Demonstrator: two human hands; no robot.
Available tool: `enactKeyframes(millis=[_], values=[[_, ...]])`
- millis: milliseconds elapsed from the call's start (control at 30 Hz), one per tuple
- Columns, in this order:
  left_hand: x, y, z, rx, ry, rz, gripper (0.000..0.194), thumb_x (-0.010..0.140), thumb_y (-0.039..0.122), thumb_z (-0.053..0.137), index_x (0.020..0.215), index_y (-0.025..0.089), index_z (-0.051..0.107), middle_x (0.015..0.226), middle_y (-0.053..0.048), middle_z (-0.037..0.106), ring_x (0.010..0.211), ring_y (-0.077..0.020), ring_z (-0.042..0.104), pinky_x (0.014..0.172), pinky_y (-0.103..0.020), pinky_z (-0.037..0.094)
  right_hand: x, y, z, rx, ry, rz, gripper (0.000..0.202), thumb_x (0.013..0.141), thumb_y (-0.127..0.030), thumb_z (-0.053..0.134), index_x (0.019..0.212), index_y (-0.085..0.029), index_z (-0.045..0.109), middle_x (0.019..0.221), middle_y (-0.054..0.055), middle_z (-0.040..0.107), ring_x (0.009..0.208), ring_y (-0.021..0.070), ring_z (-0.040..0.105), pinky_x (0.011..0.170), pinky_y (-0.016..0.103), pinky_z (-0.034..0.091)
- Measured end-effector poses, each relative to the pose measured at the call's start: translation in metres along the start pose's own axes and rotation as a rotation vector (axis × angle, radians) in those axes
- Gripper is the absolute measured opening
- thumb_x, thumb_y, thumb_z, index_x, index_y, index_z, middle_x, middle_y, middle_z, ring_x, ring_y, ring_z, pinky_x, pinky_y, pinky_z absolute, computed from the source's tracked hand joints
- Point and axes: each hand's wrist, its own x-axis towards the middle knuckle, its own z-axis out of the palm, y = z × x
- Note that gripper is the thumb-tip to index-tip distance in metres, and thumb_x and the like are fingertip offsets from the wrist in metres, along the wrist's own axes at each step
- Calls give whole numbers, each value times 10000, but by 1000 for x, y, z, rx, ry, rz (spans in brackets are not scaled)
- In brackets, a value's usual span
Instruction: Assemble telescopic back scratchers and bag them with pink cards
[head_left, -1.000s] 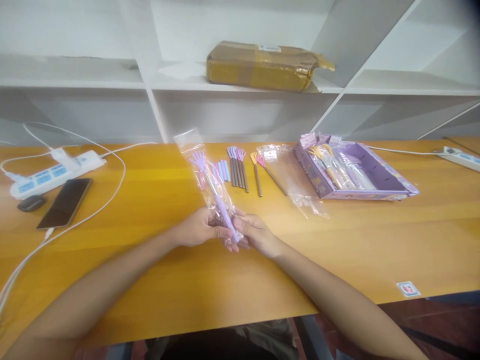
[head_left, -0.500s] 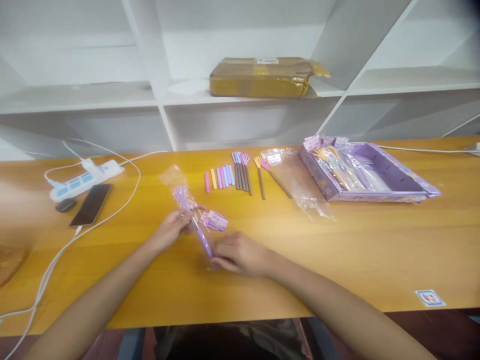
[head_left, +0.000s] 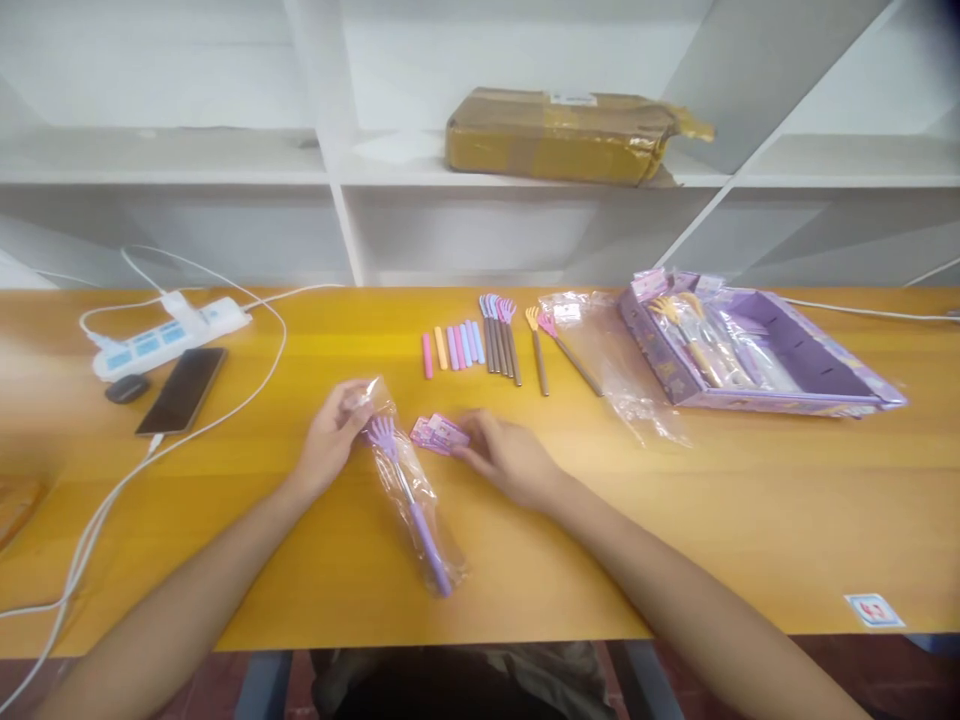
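Observation:
My left hand (head_left: 335, 425) pinches the top end of a clear plastic bag (head_left: 431, 490). Inside the bag lies a purple back scratcher (head_left: 426, 540), its clawed head near my left fingers and its handle slanting toward the table's front edge. My right hand (head_left: 506, 455) has its thumb and fingers closed on the edge of small pink-and-purple cards (head_left: 442, 434). Beyond the hands lie short coloured handle sleeves (head_left: 459, 345) in a row. Beside them are several back scratchers (head_left: 501, 338) with bare dark rods, plus a yellow one (head_left: 538, 350) and a pink one (head_left: 570, 352).
A purple display box (head_left: 780, 405) with bagged back scratchers stands at the right, with a clear wrapper (head_left: 630, 390) beside it. At the left are a power strip (head_left: 172, 335), a phone (head_left: 182, 390) and white cables. A taped carton (head_left: 562, 135) sits on the shelf.
My left hand has shifted to the bag's top end. My right hand has let go of the scratcher's handle end and moved up to the cards. The view has shifted slightly.

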Motion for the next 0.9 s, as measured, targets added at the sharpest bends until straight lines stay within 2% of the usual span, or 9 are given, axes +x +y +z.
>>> enactKeyframes(millis=[67, 133, 333, 500, 667, 833, 900], values=[[-7, 1, 2, 93, -74, 53, 562, 891, 507, 805, 1351, 244, 619, 1004, -28, 735, 868, -192, 682, 769, -258, 522, 3, 5, -2, -63, -29, 94, 345, 1001, -448, 685, 1201, -187, 580, 929, 43, 732, 726, 169, 643, 638, 268, 382], [-13, 0, 3, 151, -126, 83, 524, 941, 513, 743, 1365, 244, 590, 889, -9, 714, 759, -174, 665, 697, -253, 515, 4, 6, -2, -95, -48, 123, 349, 985, -454, 702, 1195, -197, 598, 944, 43, 727, 748, 170, 648, 657, 272, 392], [-22, -6, 9, 235, -206, 47, 350, 990, 526, 667, 1154, 219, 629, 907, -6, 690, 745, -156, 657, 688, -266, 536, 4, 6, 2, -26, -40, 173, 224, 968, -405, 704, 1054, -216, 621, 836, 0, 677, 681, 143, 591, 630, 264, 367], [-21, -9, 12, 182, -310, 108, 267, 1000, 469, 671, 993, 203, 656, 963, -14, 625, 753, -147, 658, 694, -288, 564, 6, 12, 1, 124, -7, 219, 269, 926, -433, 735, 901, -217, 577, 739, -28, 603, 624, 128, 524, 600, 260, 348], [-18, -12, 10, 194, -331, 164, 239, 1005, 429, 669, 981, 194, 707, 1190, -62, 572, 830, -137, 662, 769, -318, 604, 7, 16, -4, 273, -15, 205, 343, 965, -473, 656, 797, -218, 500, 696, -38, 548, 619, 121, 464, 599, 257, 349], [-19, -10, 9, 204, -304, 140, 246, 1012, 446, 663, 1012, 200, 670, 963, -27, 668, 800, -143, 654, 738, -275, 549, 6, 12, -8, 418, 59, 182, 449, 1015, -587, 561, 779, -213, 484, 715, -20, 523, 652, 124, 438, 616, 258, 359], [-21, -8, 10, 200, -288, 130, 259, 1011, 459, 661, 1019, 200, 656, 910, -16, 683, 780, -142, 655, 728, -267, 542, 4, 6, -8, 494, 20, 120, 477, 1044, -616, 504, 803, -205, 511, 753, -5, 543, 680, 127, 451, 634, 257, 370]])
